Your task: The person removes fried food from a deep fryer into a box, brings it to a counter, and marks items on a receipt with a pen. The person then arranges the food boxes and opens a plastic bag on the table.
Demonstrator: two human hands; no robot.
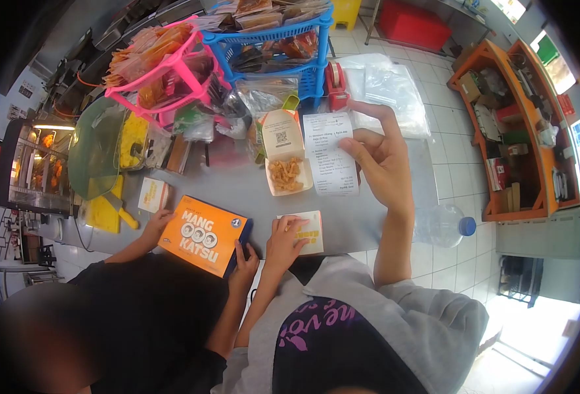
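Raised over the table, my right hand (382, 154) pinches a printed paper receipt (331, 154) between thumb and fingers. My left hand (283, 241) lies with its fingers spread on a small white box (311, 231) with yellow lettering at the table's near edge. Just left of the receipt stands an open carton (283, 141) with fried pieces (286, 176) in it and a printed code inside its lid. A co-worker's two hands (243, 266) hold an orange box (204, 235) marked "MANG KATSU" to the left of my left hand.
Pink (172, 72) and blue racks (270, 46) with filled packets stand at the back. Beside them are a red tape dispenser (336, 85) and plastic bags (388, 92). A knife (126, 213) on a yellow board (101, 213) and another small box (153, 195) are left; a bottle (447, 225) is right.
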